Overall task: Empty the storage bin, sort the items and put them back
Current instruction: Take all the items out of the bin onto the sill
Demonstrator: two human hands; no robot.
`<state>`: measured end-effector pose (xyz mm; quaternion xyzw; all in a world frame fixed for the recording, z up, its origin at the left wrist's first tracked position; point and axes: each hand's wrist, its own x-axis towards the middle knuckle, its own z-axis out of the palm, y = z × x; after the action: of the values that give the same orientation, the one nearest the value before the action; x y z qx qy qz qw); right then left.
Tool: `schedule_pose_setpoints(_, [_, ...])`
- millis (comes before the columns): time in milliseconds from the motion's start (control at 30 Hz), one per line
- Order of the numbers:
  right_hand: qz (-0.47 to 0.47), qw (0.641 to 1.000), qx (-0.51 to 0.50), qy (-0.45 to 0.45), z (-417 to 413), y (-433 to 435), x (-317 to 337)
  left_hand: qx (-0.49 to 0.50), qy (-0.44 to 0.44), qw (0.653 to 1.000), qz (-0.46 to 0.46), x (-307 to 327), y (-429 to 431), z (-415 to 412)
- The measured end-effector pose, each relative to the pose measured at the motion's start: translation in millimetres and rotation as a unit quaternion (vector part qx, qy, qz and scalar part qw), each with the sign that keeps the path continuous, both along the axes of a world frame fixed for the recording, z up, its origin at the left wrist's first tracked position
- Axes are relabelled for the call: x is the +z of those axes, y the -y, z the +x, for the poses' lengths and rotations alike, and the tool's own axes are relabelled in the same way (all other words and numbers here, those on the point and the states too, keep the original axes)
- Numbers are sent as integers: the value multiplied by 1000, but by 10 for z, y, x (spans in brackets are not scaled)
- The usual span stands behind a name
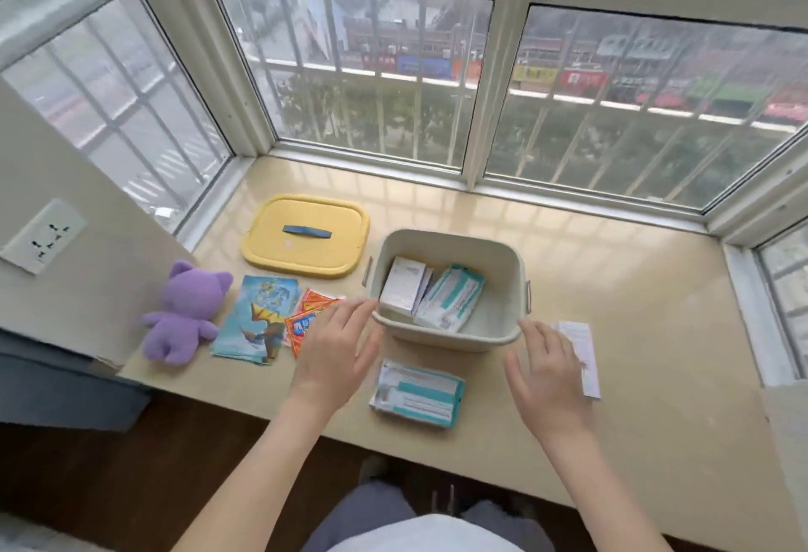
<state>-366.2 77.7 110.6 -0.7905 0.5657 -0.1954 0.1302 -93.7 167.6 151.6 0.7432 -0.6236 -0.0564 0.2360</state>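
The pale green storage bin (446, 335) stands on the beige windowsill counter. Inside it lie a white box (402, 285) and a teal-and-white packet stack (450, 295). My left hand (336, 350) hovers just left of the bin's near corner, fingers spread, holding nothing. My right hand (546, 370) hovers at the bin's near right corner, also spread and empty. Another teal-and-white packet stack (417, 394) lies in front of the bin between my hands. A white paper slip (579, 355) lies to the right, partly behind my right hand.
The yellow lid (306, 239) with a blue handle lies left of the bin. A purple plush toy (186, 315), blue picture cards (258, 320) and orange sachets (308, 317) sit along the left. Windows wall the counter's back and sides; its front edge drops to dark floor.
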Motion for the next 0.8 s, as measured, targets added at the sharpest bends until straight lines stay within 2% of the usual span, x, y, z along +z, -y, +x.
schedule_pose_setpoints(200, [-3,1000,-17,-9,669,-26,161,-7,-22,1000,16,-23,168,763])
schedule_pose_setpoints(467, [14,999,-33,3,946,482,32,-76,-40,996,21,-152,861,827])
schedule_pose_setpoints(633, [50,999,-18,-7,1030,970,-520,-92,-78,991,64,-742,1396,637])
schedule_pose_setpoints(800, [91,996,19,8,1102,1437,-1353,-92,-82,980,156,-1616,1866,437])
